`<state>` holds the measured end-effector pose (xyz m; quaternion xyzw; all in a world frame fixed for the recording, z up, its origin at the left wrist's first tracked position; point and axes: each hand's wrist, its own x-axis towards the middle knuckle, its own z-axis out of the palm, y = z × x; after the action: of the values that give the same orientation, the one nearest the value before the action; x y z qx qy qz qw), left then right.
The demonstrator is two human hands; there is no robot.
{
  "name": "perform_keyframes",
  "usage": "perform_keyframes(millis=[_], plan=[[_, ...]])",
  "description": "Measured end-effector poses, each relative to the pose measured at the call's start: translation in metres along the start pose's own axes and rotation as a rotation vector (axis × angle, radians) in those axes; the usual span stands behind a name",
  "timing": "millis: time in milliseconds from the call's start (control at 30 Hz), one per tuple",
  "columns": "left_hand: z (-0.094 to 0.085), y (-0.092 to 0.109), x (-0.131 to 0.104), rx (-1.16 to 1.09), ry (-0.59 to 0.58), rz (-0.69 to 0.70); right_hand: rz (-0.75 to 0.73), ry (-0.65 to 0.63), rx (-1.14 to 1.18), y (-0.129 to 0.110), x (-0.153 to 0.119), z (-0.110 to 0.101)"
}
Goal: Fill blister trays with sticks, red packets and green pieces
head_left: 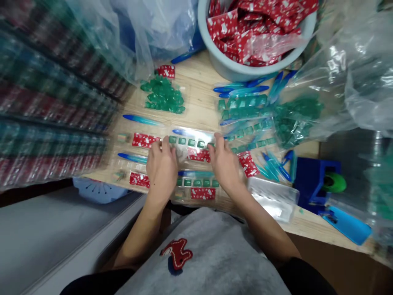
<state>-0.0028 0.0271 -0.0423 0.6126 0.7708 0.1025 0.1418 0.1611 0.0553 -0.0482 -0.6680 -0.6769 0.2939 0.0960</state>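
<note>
At the frame's centre, our left hand (161,166) and right hand (226,164) bend over opposite ends of a glossy clear plastic tray (202,134) (whether either grips it, we cannot tell). It carries chunky, translucent green blocks (191,142) and a shiny red packet (199,155).

Light falls across a pale, grained wooden table (201,98).

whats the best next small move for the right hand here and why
Probably nudge the rightmost green block square with its row: the right hand has its fingertips at that block, partly covering it, while the other four green blocks lie in a line, and the left hand is at the row's other end.
</note>
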Motion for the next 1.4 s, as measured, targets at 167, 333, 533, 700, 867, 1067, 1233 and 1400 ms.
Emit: perform_keyframes(millis=[167,333,533,700,867,1067,1233,1400], plan=[[0.002,-0.004,-0.001,0.085,0.052,0.048,-0.032,-0.044,0.0,0.0,-0.004,0.001],[0.002,0.024,0.026,-0.088,0.164,0.279,0.013,-0.077,0.056,-0.004,-0.008,0.002],[0.03,0.091,0.072,-0.043,0.068,0.776,-0.045,0.069,0.119,0.002,-0.024,-0.01],[0.04,0.109,0.088,-0.008,0.202,0.925,-0.065,0.168,0.379,0.028,-0.032,-0.029],[0.013,0.088,0.077,-0.039,0.359,1.068,0.023,0.221,0.855,0.041,-0.029,-0.041],[-0.014,0.057,0.061,0.041,0.548,1.381,0.108,0.272,1.451,0.04,-0.02,-0.073],[-0.017,0.071,0.034,0.041,0.577,1.359,0.086,0.249,1.61,0.029,-0.032,-0.088],[-0.021,0.096,0.007,-0.02,0.622,1.255,0.089,0.146,1.66,0.013,-0.044,-0.09]])
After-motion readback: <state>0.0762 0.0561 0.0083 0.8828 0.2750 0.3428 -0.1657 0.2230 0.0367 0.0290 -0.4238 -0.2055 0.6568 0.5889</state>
